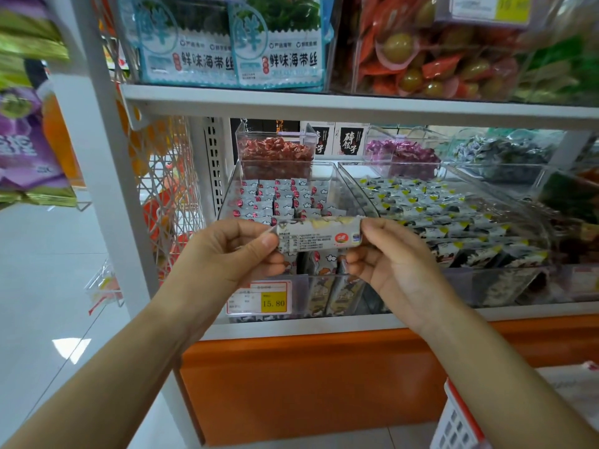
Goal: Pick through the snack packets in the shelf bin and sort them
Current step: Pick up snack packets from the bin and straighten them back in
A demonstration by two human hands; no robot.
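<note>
Pinching one snack packet (319, 234) by its ends, left hand (231, 254) and right hand (393, 257) hover before the bin (227, 192).

Two hands, the left hand (233, 254) and the right hand (389, 264), pinch one packet (319, 236). Two seaweed bags (191, 50) face out above. At the back are three small bins of sweets: red bin (275, 150), purple bin (402, 153), blue-green bin (499, 153). There is one yellow price tag (274, 301) and one white basket (453, 422).

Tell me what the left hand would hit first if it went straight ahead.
Likely the packets standing in the clear bin; the left hand looks above its front wall, but depth is unclear.
</note>
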